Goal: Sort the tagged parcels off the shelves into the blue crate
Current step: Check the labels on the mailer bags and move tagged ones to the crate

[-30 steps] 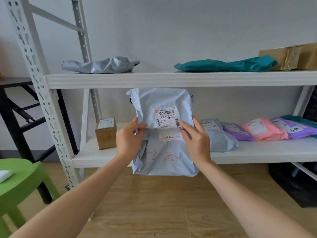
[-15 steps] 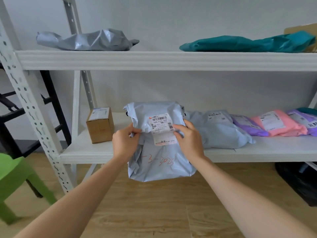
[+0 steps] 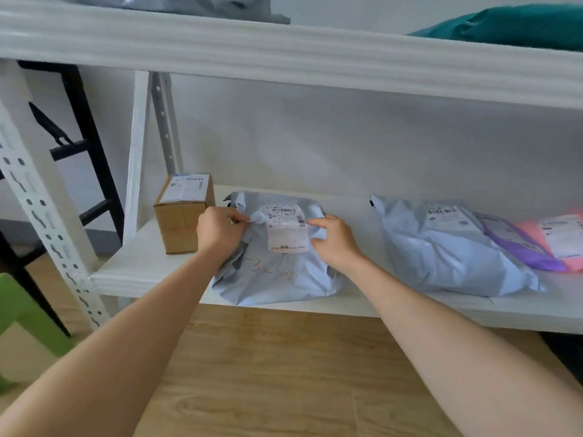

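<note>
A small cardboard box point(image 3: 181, 222) is standing on the lower shelf point(image 3: 142, 269) just left of the left hand point(image 3: 220, 231), close enough that it seems to be touching the knuckles, though the view is too soft to be sure. To the right, apart from the right hand point(image 3: 334, 244), a second grey parcel point(image 3: 441, 253) is lying flat. A purple parcel point(image 3: 517, 247) is tucking under its far edge, and a pink parcel point(image 3: 564, 238) is overlapping that one. The upper shelf point(image 3: 284, 55) is running across overhead, carrying a teal parcel point(image 3: 520, 23) at the right and another grey bag point(image 3: 202, 4) at the left. A white slotted upright point(image 3: 41, 200) and a green stool point(image 3: 19, 310) are standing at the left, over the wooden floor point(image 3: 268, 373).

The grey parcel point(image 3: 277, 272) is lying on the lower shelf between the box and the second grey parcel, its near end hanging over the front edge. Both hands are gripping it. The left is pinching a fold of plastic beside the white label point(image 3: 287, 228), and the right is curling round the bag on the label's other side.
</note>
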`<state>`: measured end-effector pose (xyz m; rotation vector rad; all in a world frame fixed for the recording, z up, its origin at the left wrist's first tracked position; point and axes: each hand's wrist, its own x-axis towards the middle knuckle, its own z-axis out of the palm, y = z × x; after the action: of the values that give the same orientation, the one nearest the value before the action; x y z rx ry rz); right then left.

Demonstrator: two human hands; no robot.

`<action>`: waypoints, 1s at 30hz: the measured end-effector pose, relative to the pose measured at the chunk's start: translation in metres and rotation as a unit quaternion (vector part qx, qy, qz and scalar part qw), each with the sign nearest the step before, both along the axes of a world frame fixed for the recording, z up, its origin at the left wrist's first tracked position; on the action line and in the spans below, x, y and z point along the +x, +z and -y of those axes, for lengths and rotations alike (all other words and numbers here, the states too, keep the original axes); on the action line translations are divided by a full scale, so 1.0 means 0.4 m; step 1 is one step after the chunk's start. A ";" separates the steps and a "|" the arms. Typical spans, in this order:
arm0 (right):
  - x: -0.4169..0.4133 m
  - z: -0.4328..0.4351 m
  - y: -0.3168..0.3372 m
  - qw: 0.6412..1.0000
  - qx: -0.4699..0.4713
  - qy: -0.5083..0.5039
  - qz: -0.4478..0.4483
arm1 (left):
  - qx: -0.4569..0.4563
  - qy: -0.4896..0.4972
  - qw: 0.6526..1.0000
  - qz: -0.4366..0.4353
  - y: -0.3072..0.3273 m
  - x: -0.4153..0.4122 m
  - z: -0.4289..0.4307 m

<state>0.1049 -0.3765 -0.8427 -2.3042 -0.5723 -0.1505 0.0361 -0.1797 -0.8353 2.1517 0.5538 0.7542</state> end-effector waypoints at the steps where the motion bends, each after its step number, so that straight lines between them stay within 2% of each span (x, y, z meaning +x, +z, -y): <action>1: 0.009 -0.005 -0.001 1.000 -0.004 0.001 -0.003 | -0.003 0.001 1.000 -0.001 0.001 0.010 -0.007; 6: 0.040 -0.012 -0.006 0.999 -0.013 0.026 -0.033 | -0.014 -0.001 1.000 -0.011 0.000 0.048 -0.020; 13: 0.041 -0.026 -0.002 0.993 -0.018 0.087 -0.082 | 0.021 -0.044 0.993 -0.108 -0.011 0.053 -0.021; 22: 0.072 0.124 0.074 0.998 0.021 0.059 -0.003 | 0.127 -0.078 0.987 -0.064 0.061 0.074 0.122; 30: 0.135 0.387 0.123 0.999 0.003 0.008 0.044 | 0.140 -0.169 0.974 -0.064 0.115 0.154 0.347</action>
<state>0.1590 -0.5313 -0.7934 -2.2944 -0.6339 -0.2461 0.0978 -0.3185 -0.7891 2.4822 0.1380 0.5308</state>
